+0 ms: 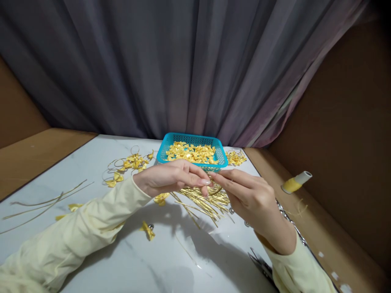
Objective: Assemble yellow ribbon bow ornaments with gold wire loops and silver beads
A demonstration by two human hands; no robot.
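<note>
Grey-purple curtain [183,69] hanging in deep folds across the back, between brown walls [345,118] at left and right; white tube [296,182] banded in yellow beside the right wall; small white scraps [335,275] scattered on the brown ledge [324,236]

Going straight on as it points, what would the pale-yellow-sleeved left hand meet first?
Most likely the fingertips of the bare right hand, which lie just beyond those of the left hand; depth is unclear, so they may even touch.
</note>
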